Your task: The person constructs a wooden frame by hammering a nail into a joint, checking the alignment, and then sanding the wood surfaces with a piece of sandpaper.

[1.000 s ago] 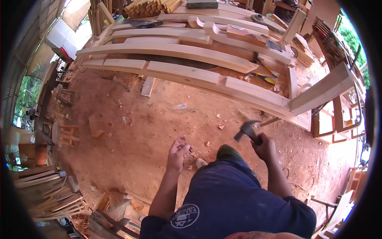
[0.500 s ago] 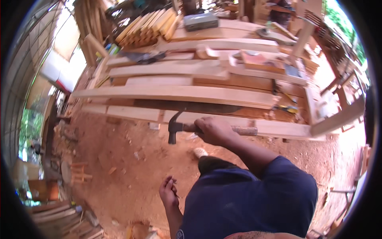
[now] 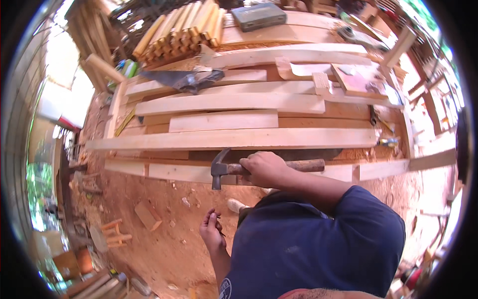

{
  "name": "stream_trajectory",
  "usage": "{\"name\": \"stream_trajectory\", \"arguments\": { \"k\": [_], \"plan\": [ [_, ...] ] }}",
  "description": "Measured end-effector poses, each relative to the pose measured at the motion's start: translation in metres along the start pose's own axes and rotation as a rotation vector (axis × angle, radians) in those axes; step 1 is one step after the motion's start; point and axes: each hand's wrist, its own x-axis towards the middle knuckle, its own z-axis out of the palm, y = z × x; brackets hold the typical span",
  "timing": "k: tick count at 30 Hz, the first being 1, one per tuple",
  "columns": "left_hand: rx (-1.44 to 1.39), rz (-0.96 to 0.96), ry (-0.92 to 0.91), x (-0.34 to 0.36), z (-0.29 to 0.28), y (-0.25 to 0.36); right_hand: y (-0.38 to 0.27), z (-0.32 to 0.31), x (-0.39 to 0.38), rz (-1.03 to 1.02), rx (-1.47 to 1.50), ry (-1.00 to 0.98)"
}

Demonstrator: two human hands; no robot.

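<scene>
My right hand (image 3: 266, 169) is wrapped round the wooden handle of a claw hammer (image 3: 217, 169). The hammer lies level over the near edge of the workbench (image 3: 174, 172), its dark metal head toward the left and its claw pointing away from me. Low beside my body, my left hand (image 3: 213, 231) is closed, fingers curled and thumb pressed to them. Something small and dark seems to show at its fingers, too small to name. Nearest to the hammer on the bench is a long pale timber beam (image 3: 229, 139).
More planed boards (image 3: 224, 103) lie across the bench. Behind them are a handsaw (image 3: 172, 77), a stack of yellowish wood pieces (image 3: 181, 30) and a grey case (image 3: 259, 16). A wood block (image 3: 148, 215) and a small wooden stool (image 3: 115, 233) stand on the dirt floor at left.
The view has shifted, so the bench sits somewhat differently in it. The hammer stays in my right hand, slightly lower in the picture. My left hand remains closed at my side.
</scene>
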Motion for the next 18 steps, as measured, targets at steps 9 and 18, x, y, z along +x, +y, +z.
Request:
{"name": "stream_trajectory", "arguments": {
  "k": [9, 18],
  "plan": [
    [0.09, 0.077, -0.186, 0.124, -0.047, 0.095, -0.02, 0.037, -0.007, 0.173, -0.151, 0.297],
    [0.265, 0.339, -0.261, 0.172, -0.053, 0.17, -0.046, -0.008, -0.001, 0.38, 0.068, 0.543]
  ]
}}
